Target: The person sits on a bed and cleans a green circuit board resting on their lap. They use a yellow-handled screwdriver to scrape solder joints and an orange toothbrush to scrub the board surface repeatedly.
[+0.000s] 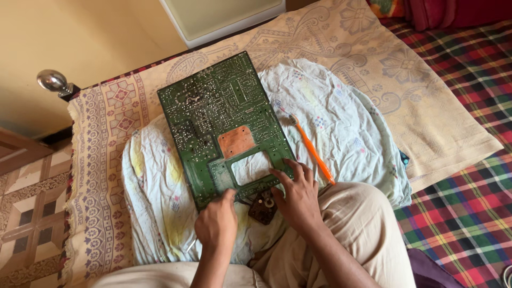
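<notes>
A large green circuit board [213, 112] lies solder side up on a pale crumpled cloth [341, 133], with a copper patch [236, 141] and a rectangular cut-out near its near end. My left hand [216, 224] touches the board's near edge with its fingers curled, and it seems to hold a thin metal tool. My right hand [298, 194] presses flat on the board's near right corner. A small brown part [263, 207] sits between the two hands, just below the board. An orange toothbrush [312, 149] lies on the cloth right of the board.
A patterned beige sheet [426, 106] covers the bed under the cloth, over a plaid blanket [469, 202]. A metal bedpost knob [52, 81] stands at the far left corner. A white box [224, 18] sits beyond the bed. Tiled floor [26, 213] lies to the left.
</notes>
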